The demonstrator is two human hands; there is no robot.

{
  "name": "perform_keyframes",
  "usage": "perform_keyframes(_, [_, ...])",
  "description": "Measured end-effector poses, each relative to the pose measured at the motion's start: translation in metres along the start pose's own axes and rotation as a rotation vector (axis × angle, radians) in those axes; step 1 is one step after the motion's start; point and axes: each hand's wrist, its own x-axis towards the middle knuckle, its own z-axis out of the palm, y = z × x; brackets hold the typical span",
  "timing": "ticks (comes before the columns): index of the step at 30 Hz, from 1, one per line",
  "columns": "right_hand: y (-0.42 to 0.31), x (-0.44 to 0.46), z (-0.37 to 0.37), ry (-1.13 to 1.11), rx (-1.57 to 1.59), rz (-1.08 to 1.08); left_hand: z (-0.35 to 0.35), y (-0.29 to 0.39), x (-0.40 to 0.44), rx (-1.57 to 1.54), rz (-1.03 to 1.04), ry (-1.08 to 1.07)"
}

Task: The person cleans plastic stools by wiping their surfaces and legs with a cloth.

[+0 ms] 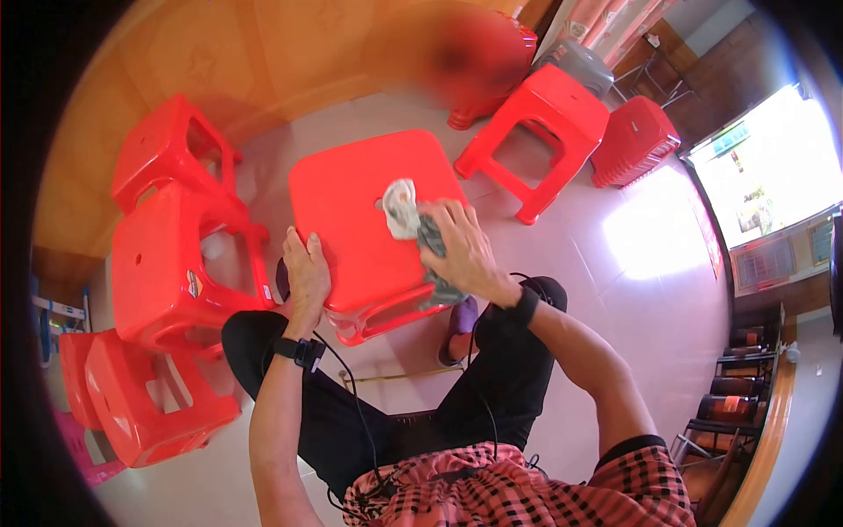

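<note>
Where the left hand (pixel 309 274) rests: left edge of the red stool (pixel 347 206), fingers nearly straight, grasping nothing.
Right hand (pixel 464 250): fingers closed around the cloth (pixel 401 211), toward the seat's right edge.
Stool: pressing beyond that edge could tip it.

readable text: none | red stool (pixel 147 263) at left: sticker (pixel 194 283), illegible

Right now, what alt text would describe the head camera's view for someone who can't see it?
A seated person holds a crumpled white and grey cloth on top of a red plastic stool with the right hand, the left hand resting at its edge. More red stools stand around on a pale floor.
</note>
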Motion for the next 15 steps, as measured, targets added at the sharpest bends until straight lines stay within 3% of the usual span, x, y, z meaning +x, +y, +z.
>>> perform_keyframes(6, [0.010,0.003,-0.014,-0.117,-0.006,0.063,-0.003,-0.004,0.000,-0.017,0.057,-0.018])
perform_keyframes(8, [0.029,0.032,-0.005,-0.134,-0.057,0.091,-0.003,-0.003,-0.002,0.005,0.141,0.008])
perform_keyframes(10, [0.055,0.070,0.017,-0.025,-0.152,0.222,-0.005,0.001,-0.002,0.024,0.110,-0.009])
perform_keyframes(15, [0.056,0.155,0.065,-0.014,-0.248,0.426,-0.003,0.001,-0.004,-0.095,0.086,-0.022])
